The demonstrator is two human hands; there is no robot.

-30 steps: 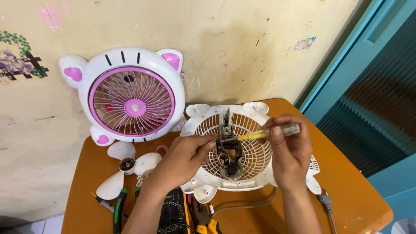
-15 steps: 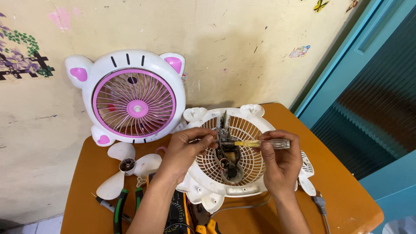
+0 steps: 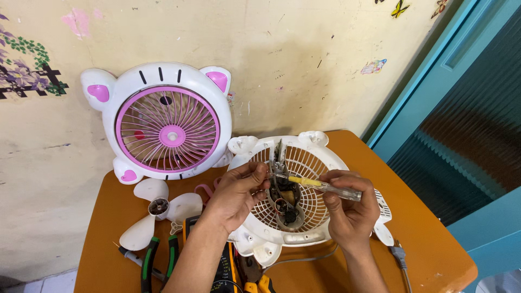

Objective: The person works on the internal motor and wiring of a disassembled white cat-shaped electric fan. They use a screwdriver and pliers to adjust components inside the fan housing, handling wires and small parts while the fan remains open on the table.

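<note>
A white fan rear housing with a grille lies tilted on the orange table. A small motor sits at its middle. My right hand grips a screwdriver with a clear handle and yellow shaft, its tip pointing left at the top of the motor. My left hand pinches a small part at that same spot, fingers resting on the grille.
A white and pink cat-shaped fan front leans on the wall. A white fan blade lies left of my arm. Green-handled pliers, a multimeter and a grey cord with plug lie near the front edge.
The view has shifted slightly. My right hand has lowered a little with the screwdriver and both hands stay at the motor top.
</note>
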